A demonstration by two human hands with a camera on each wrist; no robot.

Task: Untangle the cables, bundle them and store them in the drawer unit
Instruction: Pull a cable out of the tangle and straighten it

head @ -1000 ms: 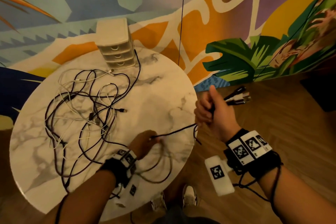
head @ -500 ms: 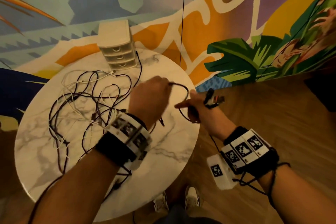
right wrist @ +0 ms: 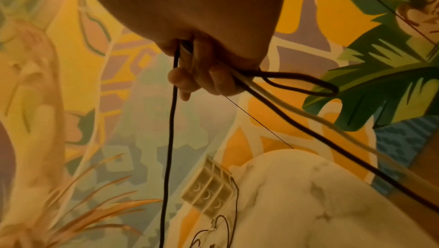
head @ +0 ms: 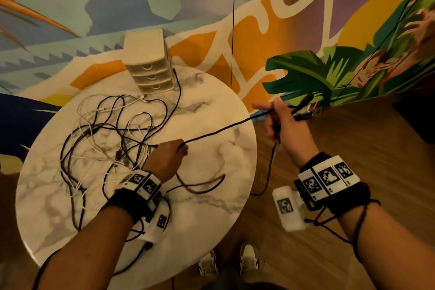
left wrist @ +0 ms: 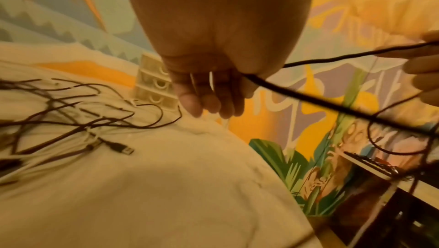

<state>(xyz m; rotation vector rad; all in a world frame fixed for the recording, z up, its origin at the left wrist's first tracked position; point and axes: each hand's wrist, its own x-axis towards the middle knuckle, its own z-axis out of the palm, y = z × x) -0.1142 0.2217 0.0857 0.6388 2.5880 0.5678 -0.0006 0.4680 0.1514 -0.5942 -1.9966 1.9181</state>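
We see our left hand (head: 166,160) lower in the frame than half a second ago: then it was raised near the middle of the head view, close beside the right hand, with a loop of black cable (head: 226,127) between them. Now it sits just left of centre over the marble bench (head: 211,198), and the two hands are well apart with the black cable drawn in a straight line between them. In the left wrist view the left fingers (left wrist: 209,100) are curled down and the cable passes through the fist, so we take it as gripped there.

Our right hand (head: 286,125) has moved out past the bench's right edge, over the wooden floor (head: 353,139), where before it hovered at the rim. Its index finger points left and the other fingers are curled round the black cable and a bunch of cable ends (head: 306,109) that stick out to the right of the fist. The right wrist view shows a dark loop and a pale strand leaving that fist as well. Below the right hand a slack length of the cable hangs down beside the bench.

The tangle of cables (head: 110,134), black and white, lies in the left half of the bench much as before. The drawer unit (head: 150,70) stands at the bench's far edge, upper centre-left, its three drawers closed.
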